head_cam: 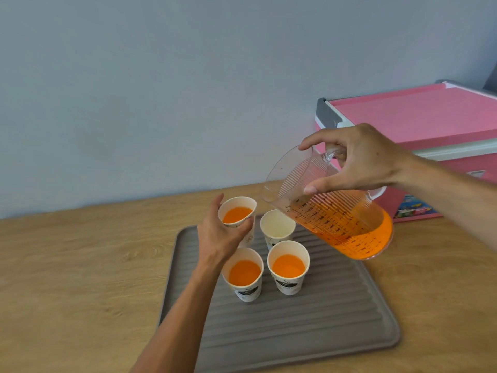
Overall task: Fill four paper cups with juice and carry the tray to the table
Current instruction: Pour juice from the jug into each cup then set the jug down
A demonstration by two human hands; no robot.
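Note:
A grey ribbed tray (309,327) lies on the wooden counter. Two paper cups with orange juice, one at front left (245,275) and one at front right (288,267), stand on it. Behind them stands an empty paper cup (277,228). My left hand (219,238) is shut on another juice-filled cup (237,212), tilted and raised at the tray's far left. My right hand (360,160) grips the handle of a clear measuring jug (330,211), tilted with its spout over the empty cup. Orange juice pools in the jug's lower part; none is flowing from the spout.
A pink box (419,135) with grey corner fittings stands at the back right, close behind the jug. The wooden counter (80,265) runs along a pale blue wall (188,90).

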